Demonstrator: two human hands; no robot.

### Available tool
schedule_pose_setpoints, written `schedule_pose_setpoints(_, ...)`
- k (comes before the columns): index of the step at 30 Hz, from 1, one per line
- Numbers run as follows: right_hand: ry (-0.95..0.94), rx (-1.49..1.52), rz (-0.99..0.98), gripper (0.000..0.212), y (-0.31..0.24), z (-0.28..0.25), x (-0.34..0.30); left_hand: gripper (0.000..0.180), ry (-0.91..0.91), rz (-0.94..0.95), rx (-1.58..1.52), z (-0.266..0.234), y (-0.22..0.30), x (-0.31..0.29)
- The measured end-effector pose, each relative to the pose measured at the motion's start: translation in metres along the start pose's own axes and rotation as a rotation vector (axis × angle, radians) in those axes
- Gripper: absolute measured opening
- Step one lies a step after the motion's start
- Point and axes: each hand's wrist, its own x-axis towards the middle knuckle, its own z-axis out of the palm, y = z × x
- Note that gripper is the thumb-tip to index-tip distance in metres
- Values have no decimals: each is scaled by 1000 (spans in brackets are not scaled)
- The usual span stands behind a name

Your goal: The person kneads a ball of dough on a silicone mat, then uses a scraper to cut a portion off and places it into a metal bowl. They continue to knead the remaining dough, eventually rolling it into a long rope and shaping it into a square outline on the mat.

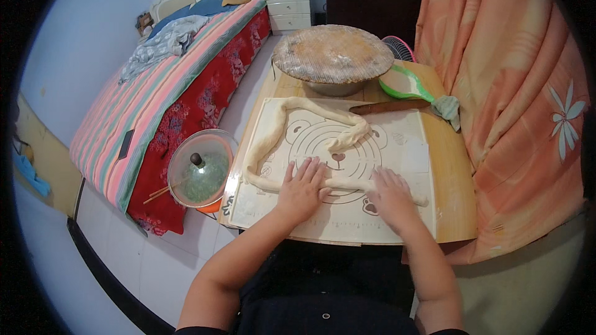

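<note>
A long pale rope of dough [264, 142] lies in a winding line on a cream silicone mat [397, 223] printed with a bear's face. It runs up the mat's left side, bends across the back and folds back toward the middle. Along the near stretch, my left hand [303, 189] rests flat on the dough with its fingers stretched out. My right hand [392, 197] lies on the same stretch farther right, fingers extended forward. The rope's thin end [421, 201] pokes out to the right of my right hand. Parts of the dough are hidden beneath both palms.
A basin under a round woven lid [333, 53] stands at the table's back. Near it lie a green scoop [403, 84] with white contents, a brown wooden stick [390, 107] and a cloth [447, 110]. A glass-lidded pot [202, 167] stands left; an orange curtain [509, 87] hangs right.
</note>
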Motion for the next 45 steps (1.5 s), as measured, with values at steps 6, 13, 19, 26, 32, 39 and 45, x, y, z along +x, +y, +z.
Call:
schedule_pose_setpoints(6, -49, -17, 5, 48, 22, -41, -27, 62, 23, 236, -297, 2, 43, 22)
schedule_pose_setpoints(13, -73, 135, 52, 33, 17, -47, -30, 40, -91, 354, -399, 13, 87, 51)
schedule_pose_setpoints(19, -271, -120, -267, 31, 23, -53, -26, 28, -235, 567, -125, 0, 76, 40)
schedule_pose_setpoints(26, -217, -215, -191, 36, 22, -63, -18, 31, -62, 424, -208, -6, 44, 36)
schedule_pose_setpoints(32, 77, -146, 26, 62, 15, -8, -7, 50, 61, -6, -282, 24, 34, 38)
schedule_pose_setpoints(39, -54, -164, -51, 63, -14, -13, -97, 63, -132, 268, -166, -17, 35, -42)
schedule_pose_setpoints(45, 201, -265, 55, 57, 3, -5, 0, 60, 36, 25, -15, 3, 35, 35)
